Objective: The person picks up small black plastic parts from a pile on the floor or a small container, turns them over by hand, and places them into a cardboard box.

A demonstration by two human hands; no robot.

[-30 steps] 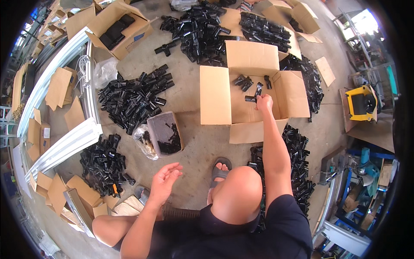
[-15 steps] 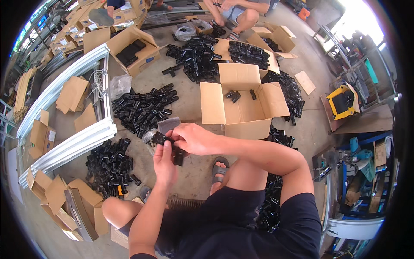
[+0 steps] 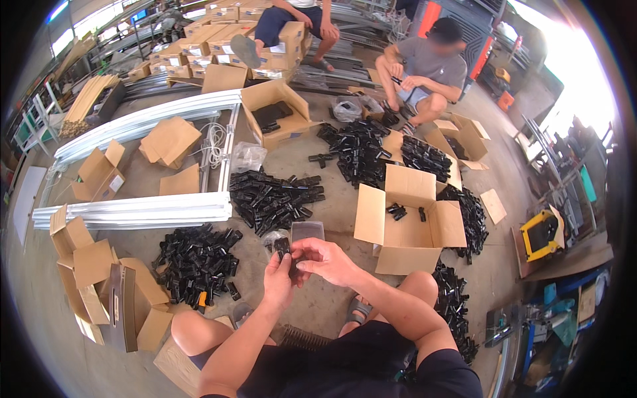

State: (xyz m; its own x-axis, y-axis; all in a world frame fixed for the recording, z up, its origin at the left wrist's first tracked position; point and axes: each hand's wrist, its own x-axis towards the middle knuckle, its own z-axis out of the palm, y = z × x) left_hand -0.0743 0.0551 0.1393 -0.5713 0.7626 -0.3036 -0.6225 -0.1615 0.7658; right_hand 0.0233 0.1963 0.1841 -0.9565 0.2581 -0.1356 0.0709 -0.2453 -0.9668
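Observation:
In front of my knees, my left hand is closed around a black pipe fitting, its end sticking up past the fingers. My right hand pinches the same fitting from the right side; its thumb and fingertips hide part of it. Just beyond my hands lie a small grey open tray and a crumpled clear plastic bag. One pile of black fittings spreads out past the bag, and another pile lies to the left, with an orange-yellow object at its near edge.
An open cardboard box with a few fittings inside stands ahead right, with more fittings beside it. White metal profiles form a frame at left, near opened cartons. A co-worker sits far right; another person sits on stacked boxes.
My view has tilted up and shifted left, bringing the co-workers further into sight. Both hands still grip the fitting, which now points more upright, and my right hand has shifted on it.

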